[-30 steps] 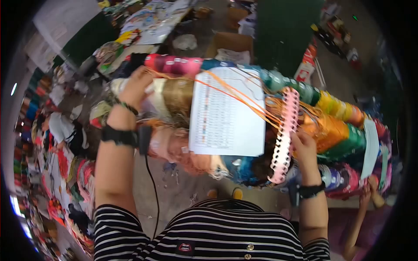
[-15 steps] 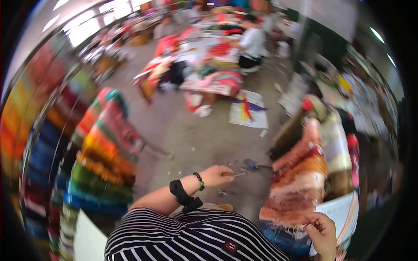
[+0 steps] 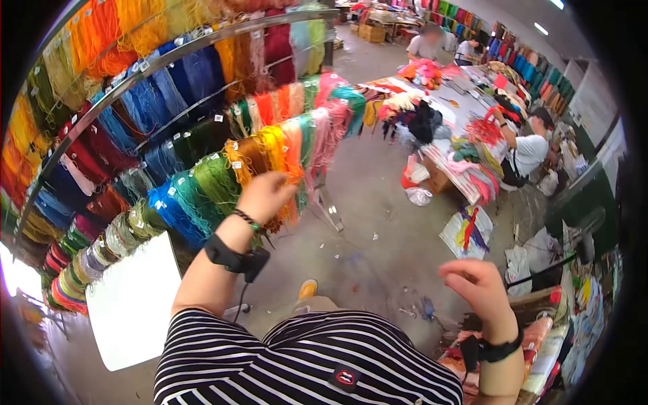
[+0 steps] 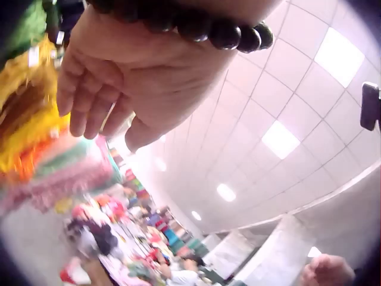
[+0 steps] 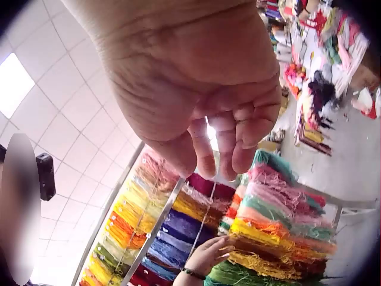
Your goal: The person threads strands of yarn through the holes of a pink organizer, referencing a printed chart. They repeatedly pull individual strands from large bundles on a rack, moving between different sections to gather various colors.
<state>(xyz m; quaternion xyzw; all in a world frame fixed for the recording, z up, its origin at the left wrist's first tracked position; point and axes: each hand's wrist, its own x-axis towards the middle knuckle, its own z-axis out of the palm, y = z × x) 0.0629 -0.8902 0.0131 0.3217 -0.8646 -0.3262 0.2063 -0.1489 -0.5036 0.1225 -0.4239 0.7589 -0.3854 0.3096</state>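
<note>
My left hand (image 3: 265,198) is raised in front of the yellow and orange yarn hanks (image 3: 272,150) on the rack, its fingers loosely bent; the left wrist view shows the palm (image 4: 149,71) with nothing in it. On the other side my right hand (image 3: 480,290) hangs in the air above the floor, fingers loosely curved. In the right wrist view its palm (image 5: 202,77) is empty too. Whether the left fingers touch any yarn cannot be told in the head view; in the left wrist view they appear apart from it.
A curved metal rail (image 3: 162,64) carries many hanks at the left, above a white board (image 3: 131,307). Beyond the floor (image 3: 378,223), a person in white (image 3: 530,152) sits by a table heaped with textiles. More yarn (image 3: 536,334) lies at lower right beside my right arm.
The view has swung from the yarn pile with the printed sheet and pink holed strip to the rack. Both hands have left those things, and the left hand has risen toward the hanging hanks.
</note>
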